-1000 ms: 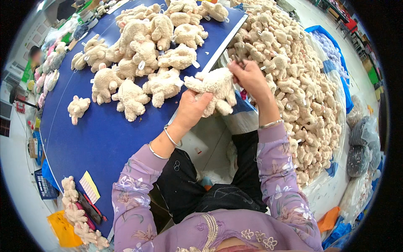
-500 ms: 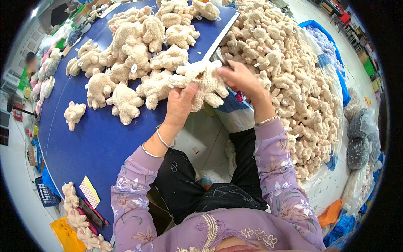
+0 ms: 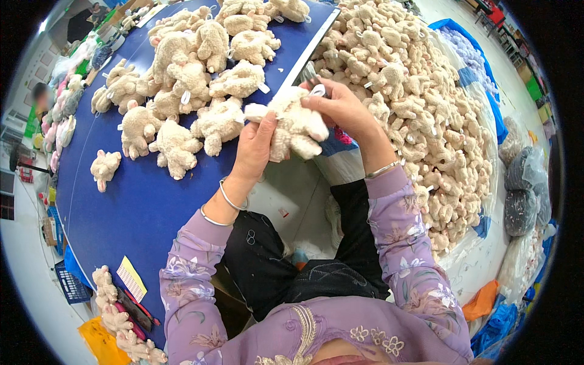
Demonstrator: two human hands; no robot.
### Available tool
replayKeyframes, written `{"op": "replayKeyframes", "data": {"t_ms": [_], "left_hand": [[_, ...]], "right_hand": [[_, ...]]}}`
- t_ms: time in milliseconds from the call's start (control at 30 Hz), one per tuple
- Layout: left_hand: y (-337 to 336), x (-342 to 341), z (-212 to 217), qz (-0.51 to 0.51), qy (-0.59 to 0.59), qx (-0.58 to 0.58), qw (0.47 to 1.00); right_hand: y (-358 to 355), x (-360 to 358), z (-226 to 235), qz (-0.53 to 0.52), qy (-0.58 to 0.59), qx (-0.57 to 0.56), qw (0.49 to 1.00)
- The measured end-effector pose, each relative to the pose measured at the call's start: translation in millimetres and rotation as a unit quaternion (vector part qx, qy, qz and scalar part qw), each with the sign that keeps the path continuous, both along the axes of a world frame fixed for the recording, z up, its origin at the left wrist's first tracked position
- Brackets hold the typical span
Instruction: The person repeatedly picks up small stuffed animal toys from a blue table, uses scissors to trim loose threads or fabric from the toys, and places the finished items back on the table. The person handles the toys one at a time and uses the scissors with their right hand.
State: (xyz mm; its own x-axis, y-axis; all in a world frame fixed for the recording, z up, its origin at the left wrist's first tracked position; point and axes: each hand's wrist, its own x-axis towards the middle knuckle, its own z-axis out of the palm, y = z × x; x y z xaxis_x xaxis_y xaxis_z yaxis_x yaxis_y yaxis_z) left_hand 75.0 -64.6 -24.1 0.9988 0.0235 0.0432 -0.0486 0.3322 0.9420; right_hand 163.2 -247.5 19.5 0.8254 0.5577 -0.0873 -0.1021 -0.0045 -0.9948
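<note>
A cream plush animal (image 3: pixel 293 129) is held up between both hands, just off the table's right edge. My left hand (image 3: pixel 254 146) pinches its left side, thumb on top. My right hand (image 3: pixel 342 109) closes on its upper right, beside a white loop tag (image 3: pixel 317 90). Something thin and dark shows behind the right fingers; its kind I cannot make out. Left of my hands, more cream plush animals (image 3: pixel 176 146) lie on the blue table (image 3: pixel 140 225), heaped toward the far side. A small one (image 3: pixel 105 168) lies apart at the left.
A large pile of cream plush pieces (image 3: pixel 420 134) fills the right side. At the table's near left are a yellow printed sheet (image 3: pixel 131 278), a red pen (image 3: pixel 149 314) and a row of plush pieces (image 3: pixel 115 319). Dark bundles in clear plastic (image 3: pixel 521 213) stand far right.
The plush animal has turned and tilted in my hands, its limbs now pointing lower right. Both hands have shifted slightly left, still gripping it. The view has moved a little.
</note>
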Motion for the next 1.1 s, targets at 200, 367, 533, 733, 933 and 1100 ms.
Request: {"op": "replayKeyframes", "data": {"t_ms": [200,367,533,733,933,1100], "left_hand": [[-1,1,2,-0.081,0.106,0.075,0.988],[-19,-7,-2,-0.02,-0.061,0.343,0.937],[-19,-8,-9,-0.027,0.009,0.254,0.967],[-11,-2,-11,-0.028,0.002,0.081,0.996],[-14,-4,-6,-0.023,-0.01,0.018,1.0],[-10,0,-5,0.019,0.002,-0.057,0.998]], "right_hand": [[-13,21,-8,-0.125,0.008,-0.045,0.991],[-4,18,-20,-0.169,-0.123,-0.124,0.97],[4,1,-4,-0.06,0.056,-0.057,0.995],[-9,16,2,-0.112,-0.011,-0.101,0.988],[-16,14,-3,-0.074,-0.077,-0.095,0.99],[-14,20,-6,-0.14,-0.05,-0.052,0.987]]}}
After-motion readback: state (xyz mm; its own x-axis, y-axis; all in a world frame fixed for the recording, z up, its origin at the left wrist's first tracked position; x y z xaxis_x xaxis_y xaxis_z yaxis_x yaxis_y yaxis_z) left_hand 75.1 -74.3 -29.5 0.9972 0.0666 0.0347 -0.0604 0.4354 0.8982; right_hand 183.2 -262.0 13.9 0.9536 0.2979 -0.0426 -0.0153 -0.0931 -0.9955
